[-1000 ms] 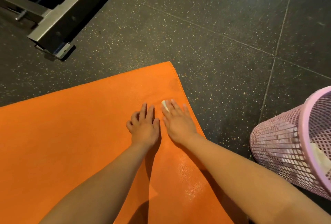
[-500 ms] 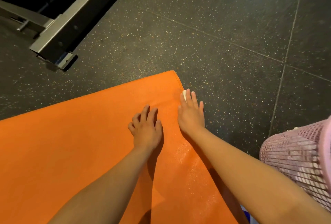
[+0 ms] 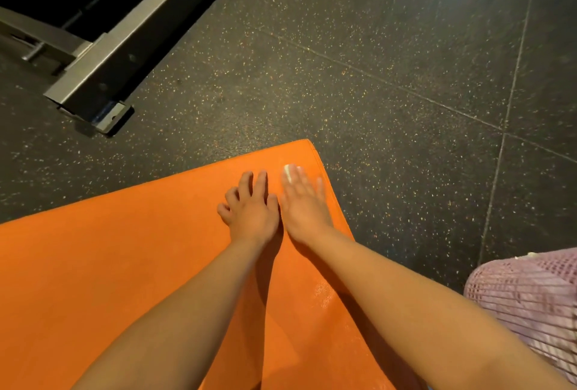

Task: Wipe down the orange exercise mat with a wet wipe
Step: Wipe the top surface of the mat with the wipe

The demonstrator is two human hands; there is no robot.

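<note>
**Two hands at the corner of the mat, the wipe under the right one**

Nearest to the camera, two bare forearms reach forward over the flat orange foam exercise mat [image 3: 109,264], which lies on the floor and fills the lower left of the view. A shiny wet patch shows on the mat between the forearms. At the right edge stands a pink mesh plastic basket [image 3: 524,296], beside the mat.

Further on, the left hand [image 3: 251,208] rests on the mat with its fingers spread and holds nothing. Just beside it, the right hand [image 3: 304,202] lies flat, a little blurred, and its straight fingers press a small white wet wipe [image 3: 288,171] on the mat, near the far corner.

Behind the mat is the dark speckled rubber floor [image 3: 374,77], and at the far left a grey metal machine frame [image 3: 103,71].
</note>
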